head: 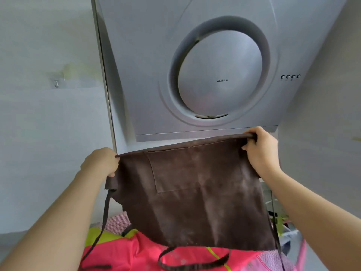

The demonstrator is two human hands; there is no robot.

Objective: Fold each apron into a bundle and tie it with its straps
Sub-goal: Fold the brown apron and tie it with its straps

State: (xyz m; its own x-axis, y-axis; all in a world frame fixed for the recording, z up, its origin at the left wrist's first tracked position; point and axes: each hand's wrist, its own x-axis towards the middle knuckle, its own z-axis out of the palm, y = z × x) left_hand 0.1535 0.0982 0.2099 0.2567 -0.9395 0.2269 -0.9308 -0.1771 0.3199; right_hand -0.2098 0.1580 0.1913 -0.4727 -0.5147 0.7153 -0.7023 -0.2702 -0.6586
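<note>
Brown apron [195,202]: we hold it up in the air, spread wide between our two hands, in front of the lower edge of the range hood [214,75].
Top edge: pulled nearly straight and sloping, with the right corner higher than the left.
Pocket [195,169]: a sewn patch on the upper middle of the cloth facing us.
Left hand [99,163]: our fingers curl round the top left corner and grip it.
Right hand [261,147]: we clutch the top right corner, and the cloth bunches under our fingers.
Left strap [106,212]: it hangs from below the left hand down to the pile.
Right strap [275,222]: it hangs along the right edge.
Strap loop [195,266]: it lies curved on the pink cloth under the lower hem.
Pink apron [136,255]: it lies spread beneath, with yellow-green trim.
Checked cloth [117,222]: it lies just behind the pink one.
Hook [56,83]: it sits on the wall to the left.
</note>
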